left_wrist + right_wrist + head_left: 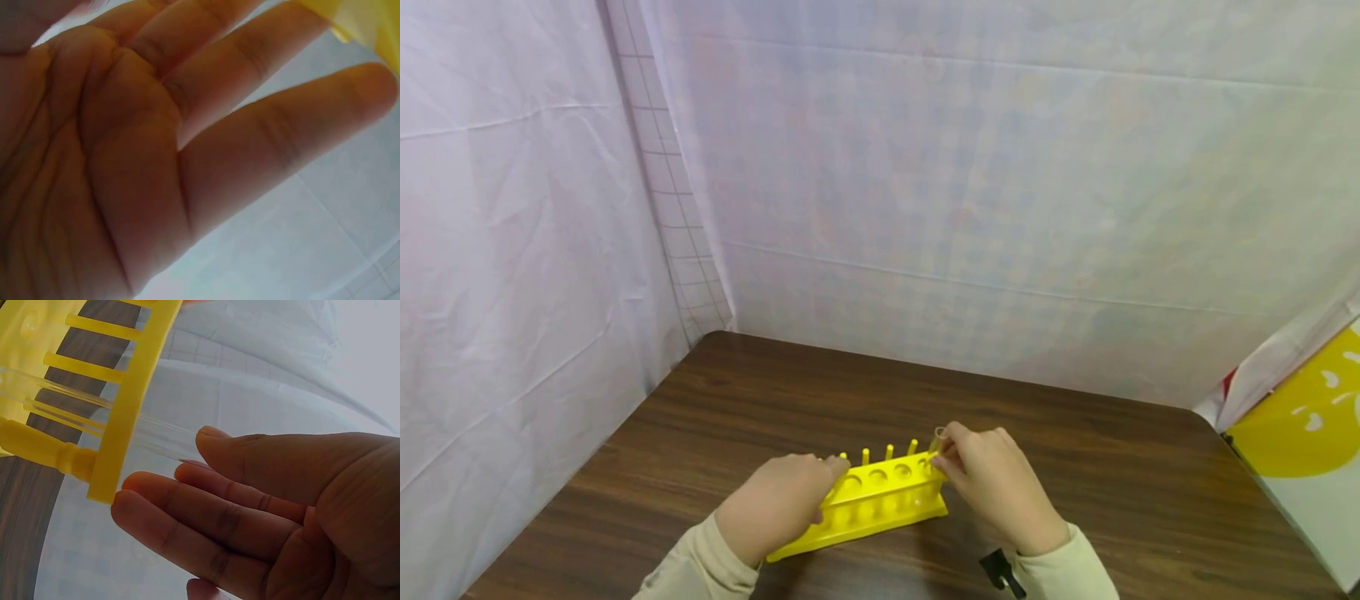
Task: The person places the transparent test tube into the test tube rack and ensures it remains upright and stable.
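I see left hand (784,502) holding rack (867,531) | right hand (998,478) pinching tube (164,439), already in 3 o'clock hole (924,463) | three holes (877,477) bare

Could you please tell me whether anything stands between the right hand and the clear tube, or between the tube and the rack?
Nothing visible does: the right hand pinches the clear tube near its top, and it already runs through the end hole of the yellow rack.

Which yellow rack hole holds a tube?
The round end hole of the yellow plastic rack, nearest the right hand; it alone of those visible holds a clear cylindrical tube.
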`<state>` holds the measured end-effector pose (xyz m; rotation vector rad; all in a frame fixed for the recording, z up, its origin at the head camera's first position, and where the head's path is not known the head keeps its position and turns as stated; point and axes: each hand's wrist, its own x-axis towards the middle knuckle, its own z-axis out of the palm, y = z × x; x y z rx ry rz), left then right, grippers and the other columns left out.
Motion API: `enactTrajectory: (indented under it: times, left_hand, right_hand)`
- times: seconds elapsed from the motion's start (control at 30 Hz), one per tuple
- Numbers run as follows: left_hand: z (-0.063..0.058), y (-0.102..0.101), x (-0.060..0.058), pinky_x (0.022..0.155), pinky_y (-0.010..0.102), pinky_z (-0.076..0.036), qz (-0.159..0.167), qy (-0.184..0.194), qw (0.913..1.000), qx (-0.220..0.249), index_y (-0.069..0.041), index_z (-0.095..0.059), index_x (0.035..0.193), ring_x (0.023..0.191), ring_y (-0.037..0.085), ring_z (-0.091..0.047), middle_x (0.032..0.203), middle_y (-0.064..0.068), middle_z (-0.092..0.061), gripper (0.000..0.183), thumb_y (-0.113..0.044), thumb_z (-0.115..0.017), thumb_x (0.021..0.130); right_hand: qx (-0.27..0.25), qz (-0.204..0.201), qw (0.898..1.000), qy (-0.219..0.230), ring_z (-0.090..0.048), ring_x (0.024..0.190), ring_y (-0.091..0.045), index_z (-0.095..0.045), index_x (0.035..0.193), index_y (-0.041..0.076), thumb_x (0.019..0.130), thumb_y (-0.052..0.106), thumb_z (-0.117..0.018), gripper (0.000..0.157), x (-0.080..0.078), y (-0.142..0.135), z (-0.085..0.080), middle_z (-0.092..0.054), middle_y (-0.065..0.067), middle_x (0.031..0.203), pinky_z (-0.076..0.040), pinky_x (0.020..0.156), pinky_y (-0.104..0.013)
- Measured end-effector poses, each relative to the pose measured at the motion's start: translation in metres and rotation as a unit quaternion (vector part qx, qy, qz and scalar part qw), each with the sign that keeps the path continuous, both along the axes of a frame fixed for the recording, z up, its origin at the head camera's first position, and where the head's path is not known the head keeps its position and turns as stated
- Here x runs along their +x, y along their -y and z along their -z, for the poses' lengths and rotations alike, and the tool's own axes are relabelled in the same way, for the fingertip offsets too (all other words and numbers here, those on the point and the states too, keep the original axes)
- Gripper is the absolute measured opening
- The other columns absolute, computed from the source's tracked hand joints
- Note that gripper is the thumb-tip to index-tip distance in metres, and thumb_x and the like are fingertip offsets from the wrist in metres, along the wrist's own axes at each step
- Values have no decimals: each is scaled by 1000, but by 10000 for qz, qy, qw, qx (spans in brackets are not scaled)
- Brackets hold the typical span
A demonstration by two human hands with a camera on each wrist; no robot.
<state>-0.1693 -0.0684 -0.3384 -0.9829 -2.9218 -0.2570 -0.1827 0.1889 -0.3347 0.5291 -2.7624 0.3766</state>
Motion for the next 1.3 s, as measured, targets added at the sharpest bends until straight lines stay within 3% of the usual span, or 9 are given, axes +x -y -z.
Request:
enactTrajectory:
  times: [0.1,0.23,0.57,0.7,0.77,0.83,0.93,1.07,1.3]
  left_hand:
    - [-7,1,2,86,43,-62,-274,396,9988,-43,-6,-64,134,107,33,-71,126,13,-71,58,-11,-87,81]
    - [-19,7,6,104,55,-51,-708,689,9950,-131,-9,-56,148,134,37,-55,150,9,-56,65,-23,-80,89]
    - [-40,39,13,109,71,-37,-1021,619,9920,418,-8,-44,156,143,44,-42,156,16,-47,63,-28,-67,101]
    - [-45,53,12,108,73,-35,-1043,446,9925,460,-9,-36,160,144,49,-38,159,21,-41,67,-31,-64,103]
    - [-46,62,10,109,74,-33,-1112,379,9918,500,-8,-33,161,145,51,-35,160,24,-38,68,-31,-62,104]
    - [-48,70,9,109,75,-30,-1225,302,9907,518,-7,-31,161,145,53,-31,160,27,-35,69,-32,-61,105]
    - [-49,80,8,111,76,-25,-1394,264,9885,527,-5,-29,162,147,56,-24,160,30,-31,70,-32,-60,105]
    - [-49,87,7,112,77,-22,-1450,217,9877,546,-4,-29,162,148,58,-18,161,32,-29,70,-31,-60,105]
    - [-49,88,6,112,77,-22,-1362,206,9888,571,-4,-30,161,148,58,-18,160,32,-29,69,-31,-59,106]
  right_hand:
    - [49,-51,10000,-16,-64,66,-5,-73,94,11,88,17,-84,13,1,-2,-2,-74,7,79,-54,83,-45]
    - [4,-21,10000,58,-66,69,-6,-75,99,11,89,15,-82,13,5,-9,-7,-76,6,84,-54,85,-46]
    - [17,210,9986,-478,-68,65,-13,-72,113,1,97,19,-74,24,17,-41,-37,-77,-5,87,-61,75,-45]
    - [97,503,9979,-389,-71,81,-31,-65,129,0,101,27,-69,39,24,-55,-50,-76,-9,88,-53,88,-61]
    - [123,612,9975,-325,-69,99,-43,-60,137,0,103,30,-66,46,28,-62,-55,-76,-17,101,-47,94,-67]
    - [77,640,9976,-269,-62,116,-49,-54,146,0,104,32,-64,53,32,-68,-59,-67,-25,130,-41,100,-70]
    - [66,615,9979,-207,-48,134,-52,-41,156,2,106,37,-59,64,37,-73,-63,-41,-27,157,-32,106,-72]
    - [63,531,9983,-238,-35,144,-51,-28,163,8,106,44,-56,72,42,-74,-65,-23,-26,165,-25,111,-74]
    - [61,449,9984,-327,-23,152,-47,-21,165,11,106,45,-55,76,44,-70,-64,-17,-23,168,-15,117,-73]
